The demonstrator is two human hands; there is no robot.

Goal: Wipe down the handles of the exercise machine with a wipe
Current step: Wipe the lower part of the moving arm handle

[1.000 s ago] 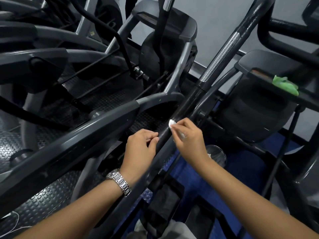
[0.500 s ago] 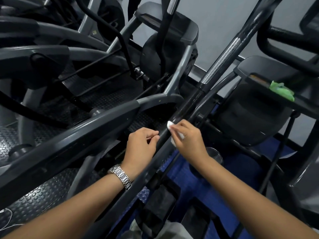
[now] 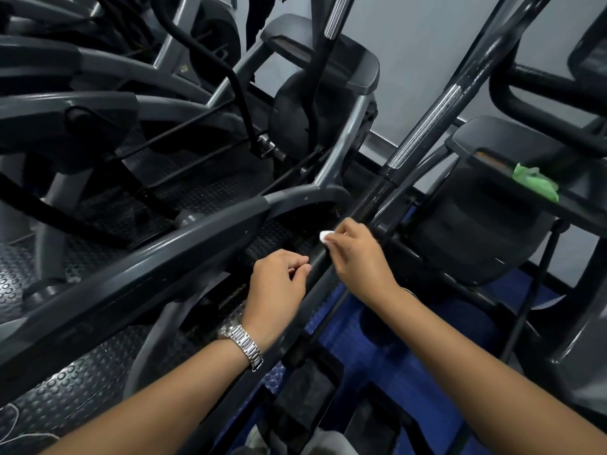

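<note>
A long black handle bar (image 3: pixel 377 195) of the exercise machine runs diagonally from lower left to upper right, with a silver grip sensor strip (image 3: pixel 427 126) higher up. My right hand (image 3: pixel 358 257) pinches a small white wipe (image 3: pixel 325 235) against the bar's black section. My left hand (image 3: pixel 279 284), with a metal watch on its wrist, sits just left of the bar below the right hand, fingers curled with thumb and fingertip touching; whether it grips the bar I cannot tell.
A green cloth (image 3: pixel 535 182) lies on the console tray (image 3: pixel 492 152) at right. Another machine's console (image 3: pixel 328 57) and grey frame arms (image 3: pixel 131 257) crowd the left and centre. Studded rubber flooring (image 3: pixel 65 372) lies below left, a blue mat (image 3: pixel 377 349) below right.
My right hand with the wipe has slid a little up along the bar. My left hand stays at the same spot beside the bar.
</note>
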